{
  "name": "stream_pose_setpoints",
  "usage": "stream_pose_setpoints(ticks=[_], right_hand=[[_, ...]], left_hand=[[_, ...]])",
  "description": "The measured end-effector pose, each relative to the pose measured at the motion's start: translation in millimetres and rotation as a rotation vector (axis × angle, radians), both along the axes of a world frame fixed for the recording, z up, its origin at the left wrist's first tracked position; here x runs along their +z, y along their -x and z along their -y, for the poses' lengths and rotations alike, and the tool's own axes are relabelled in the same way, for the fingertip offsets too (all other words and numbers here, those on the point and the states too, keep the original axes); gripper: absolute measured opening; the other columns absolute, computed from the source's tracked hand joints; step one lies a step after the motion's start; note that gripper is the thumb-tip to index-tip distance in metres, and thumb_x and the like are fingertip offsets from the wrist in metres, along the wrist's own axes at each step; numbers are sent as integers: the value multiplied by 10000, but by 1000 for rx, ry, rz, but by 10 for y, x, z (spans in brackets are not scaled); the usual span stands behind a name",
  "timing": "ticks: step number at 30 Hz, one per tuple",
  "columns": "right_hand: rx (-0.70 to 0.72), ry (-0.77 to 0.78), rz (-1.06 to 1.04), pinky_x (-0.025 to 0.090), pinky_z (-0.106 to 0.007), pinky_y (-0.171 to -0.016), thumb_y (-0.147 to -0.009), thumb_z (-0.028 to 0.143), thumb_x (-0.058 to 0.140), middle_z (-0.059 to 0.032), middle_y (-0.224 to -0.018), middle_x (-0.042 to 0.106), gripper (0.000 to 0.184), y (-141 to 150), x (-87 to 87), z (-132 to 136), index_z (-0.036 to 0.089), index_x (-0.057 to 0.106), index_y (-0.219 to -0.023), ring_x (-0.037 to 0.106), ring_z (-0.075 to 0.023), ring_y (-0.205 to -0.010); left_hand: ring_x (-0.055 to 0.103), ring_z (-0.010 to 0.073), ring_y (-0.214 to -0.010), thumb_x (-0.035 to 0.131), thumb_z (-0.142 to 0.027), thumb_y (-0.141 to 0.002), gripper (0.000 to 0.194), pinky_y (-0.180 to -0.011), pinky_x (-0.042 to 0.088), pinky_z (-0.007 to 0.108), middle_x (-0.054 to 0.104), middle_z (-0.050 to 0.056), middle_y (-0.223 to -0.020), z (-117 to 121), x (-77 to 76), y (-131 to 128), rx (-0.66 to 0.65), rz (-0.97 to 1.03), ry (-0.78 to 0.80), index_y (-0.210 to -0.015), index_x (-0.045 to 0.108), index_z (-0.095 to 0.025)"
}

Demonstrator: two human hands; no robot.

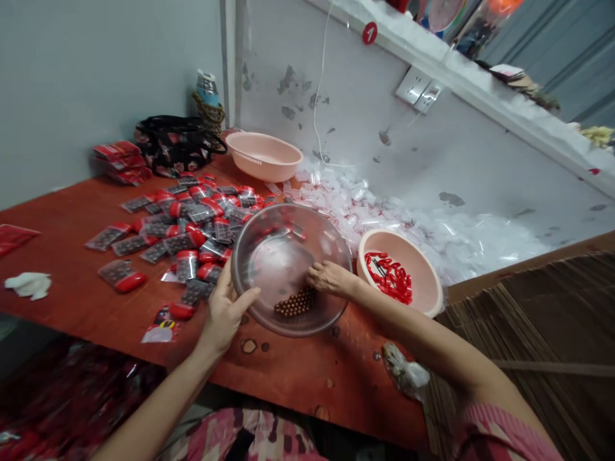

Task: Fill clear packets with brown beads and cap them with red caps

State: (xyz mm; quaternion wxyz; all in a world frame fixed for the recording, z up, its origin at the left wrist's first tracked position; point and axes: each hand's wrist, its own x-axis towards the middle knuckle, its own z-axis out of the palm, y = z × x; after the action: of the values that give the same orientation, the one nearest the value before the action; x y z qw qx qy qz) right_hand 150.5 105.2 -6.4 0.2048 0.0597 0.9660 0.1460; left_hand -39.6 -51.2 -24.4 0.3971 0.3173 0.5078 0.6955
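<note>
My left hand grips the near rim of a clear plastic bowl, tilting it slightly. My right hand reaches over the far side into that bowl, its curled fingertips just above a cluster of small brown metallic beads. Whether those fingers pinch anything is hidden. Beside the bowl, a pile of small clear packets with dark bead strips and red caps covers the table's middle. A pink bowl holding red pieces stands to the right of my right hand.
The red-brown table holds a second, empty pink bowl, a stack of red packets, a black patterned bag and a heap of clear plastic scraps. A wall stands behind, with a power socket.
</note>
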Motion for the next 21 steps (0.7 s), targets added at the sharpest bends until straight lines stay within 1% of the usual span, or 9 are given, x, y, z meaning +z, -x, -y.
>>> stream_pose_setpoints(ticks=[2, 4, 7, 10, 11, 13, 17, 19, 21], right_hand=[[110, 44, 9, 410, -277, -599, -915, 155, 303, -89, -913, 528, 215, 10, -77, 29, 138, 517, -911, 479, -175, -815], [169, 103, -11, 413, -270, -607, -925, 168, 280, -87, -934, 523, 228, 25, -113, 99, 141, 506, -927, 472, -168, -826], [197, 223, -56, 424, -271, -657, -924, 163, 281, -93, -977, 520, 220, 109, -114, 231, 140, 495, -969, 470, -163, -863], [172, 419, -119, 430, -274, -707, -891, 147, 357, -101, -1041, 517, 206, 250, -88, 335, 149, 478, -1057, 479, -166, -921], [135, 506, -144, 431, -271, -719, -867, 145, 406, -100, -1062, 516, 230, 295, -83, 356, 153, 468, -1088, 488, -164, -924], [7, 718, -195, 434, -258, -738, -796, 146, 517, -91, -1075, 524, 330, 364, -86, 374, 158, 463, -1122, 513, -156, -903], [-375, 1227, -313, 443, -245, -751, -695, 173, 643, -39, -998, 570, 430, 374, -121, 361, 176, 503, -1102, 553, -140, -857], [-553, 1477, -406, 449, -259, -755, -664, 200, 675, -24, -985, 576, 455, 326, -118, 351, 184, 512, -1089, 560, -140, -852], [-686, 1659, -513, 451, -271, -758, -620, 207, 712, -20, -976, 579, 485, 263, -78, 346, 180, 523, -1066, 560, -141, -848]], left_hand=[[437, 231, -1192, 632, -218, -703, 749, -1014, 329, 338, 464, 54, -1319, -5, -12, -4, 4, 15, -2, -1362, 277, -216], [426, 234, -1202, 632, -226, -702, 751, -1017, 324, 344, 437, 52, -1342, -13, -25, -12, 19, 17, 7, -1363, 275, -220], [410, 231, -1215, 625, -236, -710, 744, -1027, 308, 349, 417, 43, -1357, -24, -38, -24, 40, 8, 30, -1365, 271, -231], [401, 219, -1222, 613, -241, -723, 714, -1027, 305, 328, 415, 34, -1359, -30, -36, -35, 45, 2, 34, -1358, 287, -234], [398, 214, -1224, 609, -242, -727, 702, -1025, 308, 317, 416, 33, -1359, -30, -34, -38, 40, 3, 31, -1354, 294, -231], [400, 206, -1224, 601, -249, -736, 688, -1021, 314, 303, 416, 34, -1360, -28, -35, -39, 21, 5, 25, -1352, 297, -226], [416, 208, -1213, 581, -275, -755, 695, -1013, 331, 329, 400, 50, -1371, -17, -69, -15, -9, -36, 41, -1367, 256, -219], [406, 217, -1221, 568, -290, -766, 696, -1015, 329, 357, 381, 64, -1383, -1, -76, 16, 20, -155, 69, -1374, 238, -218], [341, 232, -1263, 584, -294, -757, 704, -1045, 276, 389, 327, 69, -1413, 27, -39, 51, 122, -402, 88, -1372, 249, -220]])
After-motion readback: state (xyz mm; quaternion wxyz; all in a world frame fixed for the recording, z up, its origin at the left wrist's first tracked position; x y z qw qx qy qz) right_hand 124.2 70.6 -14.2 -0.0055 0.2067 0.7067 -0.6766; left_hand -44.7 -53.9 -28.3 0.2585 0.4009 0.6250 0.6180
